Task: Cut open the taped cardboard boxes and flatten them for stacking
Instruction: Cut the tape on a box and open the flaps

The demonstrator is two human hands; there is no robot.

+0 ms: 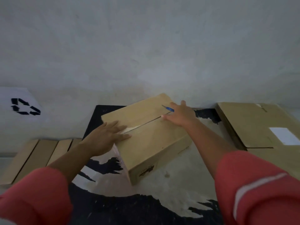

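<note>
- Brown corrugated cardboard box (151, 140), shallow and rectangular, lies askew on the worn black-and-pale floor mat (146, 207) in front of the person, top face up.
- Its centre seam (152, 121) shows as a dark open slit over the far stretch. Nearer the person, a strip of pale tape (132, 128) looks uncut, so I'd judge the slitting partway done.
- The left hand (105, 137) lies flat, fingers straight and spread, pressing the top right at the tape.
- The right hand (181, 116) is at the far end of the seam with a small blue-handled cutter (169, 109) in it. The fingers look only loosely bent, and blur hides the exact grip.
- Flat brown cardboard sheets (37, 156) lie to the left, likely finished. Another brown carton (253, 120) with a white label (284, 135) sits on the right. The box in hand is not yet flattened.
- Behind the mat rises a bare grey plaster wall (146, 46). A white panel with a black recycling symbol (21, 98) stands at left.
</note>
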